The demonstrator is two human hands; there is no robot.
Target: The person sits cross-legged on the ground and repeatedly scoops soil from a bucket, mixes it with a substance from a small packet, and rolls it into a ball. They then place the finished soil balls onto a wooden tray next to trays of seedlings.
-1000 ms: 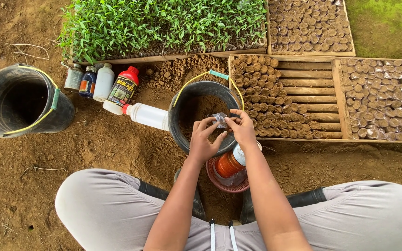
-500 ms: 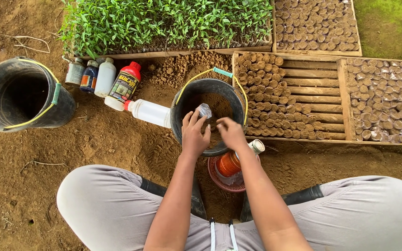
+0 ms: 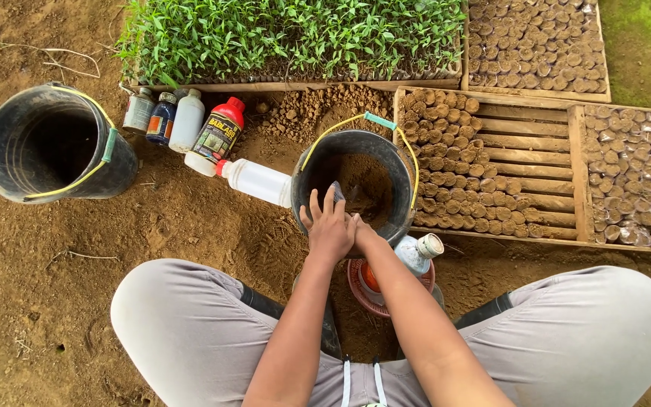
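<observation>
Down at the middle of the view, both hands reach into a black bucket (image 3: 397, 169) that is partly filled with brown soil (image 3: 363, 181) and has a yellow wire handle with a teal grip. The left hand (image 3: 330, 222) rests over the near rim with its fingers spread apart and pointing into the bucket; a small clear plastic bag (image 3: 337, 189) shows just at its fingertips, touching them, though whether the fingers pinch it I cannot tell. The right hand (image 3: 363, 230) sits just beside the left, mostly hidden behind it, so the state of its fingers cannot be told.

Below the bucket, between the person's knees in grey trousers, a red basket (image 3: 356, 290) holds an orange bottle and a clear bottle with a pale cap (image 3: 419, 252). Left of the bucket a white bottle with a red cap (image 3: 256, 181) lies on its side, touching the bucket wall. Beyond it stand four more bottles (image 3: 190, 120) in a row. Well apart to the left, a second black bucket (image 3: 54, 147) lies tilted on the bare ground. A tray of green seedlings (image 3: 295, 38) runs along the top, and wooden crates (image 3: 529, 151) with rows of small soil-filled pots lie to the right.
</observation>
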